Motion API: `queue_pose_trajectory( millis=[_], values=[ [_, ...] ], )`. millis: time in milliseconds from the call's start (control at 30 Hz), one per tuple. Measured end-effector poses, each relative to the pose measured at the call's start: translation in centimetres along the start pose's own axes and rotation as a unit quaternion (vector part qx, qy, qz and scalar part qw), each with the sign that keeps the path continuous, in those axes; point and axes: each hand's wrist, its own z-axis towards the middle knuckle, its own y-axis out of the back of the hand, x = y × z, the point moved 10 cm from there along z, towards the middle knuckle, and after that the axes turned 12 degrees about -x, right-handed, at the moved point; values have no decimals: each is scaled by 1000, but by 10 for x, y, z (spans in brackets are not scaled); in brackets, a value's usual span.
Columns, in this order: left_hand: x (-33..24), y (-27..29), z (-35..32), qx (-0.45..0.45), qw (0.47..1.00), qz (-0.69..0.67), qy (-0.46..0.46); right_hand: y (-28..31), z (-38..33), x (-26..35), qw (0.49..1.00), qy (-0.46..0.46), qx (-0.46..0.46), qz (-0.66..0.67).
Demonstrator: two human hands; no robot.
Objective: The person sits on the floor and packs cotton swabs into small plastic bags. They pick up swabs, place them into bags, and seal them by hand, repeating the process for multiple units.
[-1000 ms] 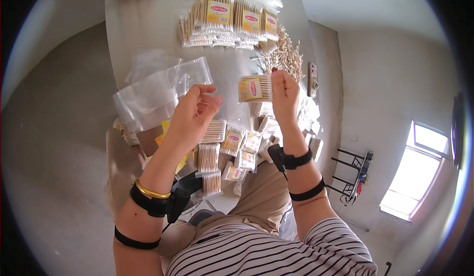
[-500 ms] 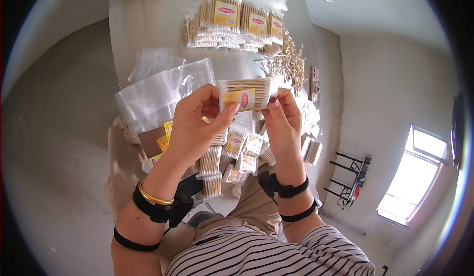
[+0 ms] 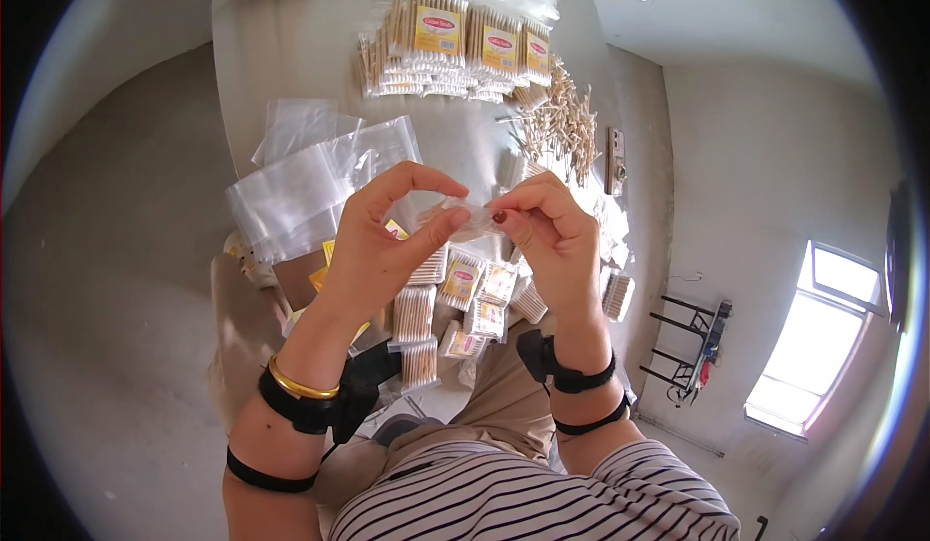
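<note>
Above the near part of the table, both hands hold a small clear bag of cotton swabs, tilted so that its end faces up and its label is out of sight. My left hand grips it between thumb and forefinger. At the bag's right end, the thumb and fingers of my right hand pinch the clear film. Just below lie several filled swab packs, some with yellow labels showing. Flat clear plastic bags are spread beside my left hand.
Stacked swab packs stand at the far side of the table. Right of them is a heap of loose cotton swabs. A phone-like object lies at the right edge. Yellow cards sit at the near left.
The swab pack has been turned from label facing me to end up. My right hand has shifted and now pinches the film at its end; my left still grips the pack.
</note>
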Motion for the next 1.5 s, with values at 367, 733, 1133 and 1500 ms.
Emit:
queue_pose_trajectory(
  millis=[367,733,1133,1500],
  values=[
    [3,4,0,-29,999,-29,-18,-9,3,-5,997,38,-15,-61],
    [26,41,7,-99,958,-226,147,30,14,-41,989,-60,-76,111],
    [74,22,-14,-98,903,-231,349,-54,-8,30,976,163,99,-103],
    [85,12,-25,2,872,-259,416,-39,-5,28,981,159,52,-95]
  ],
)
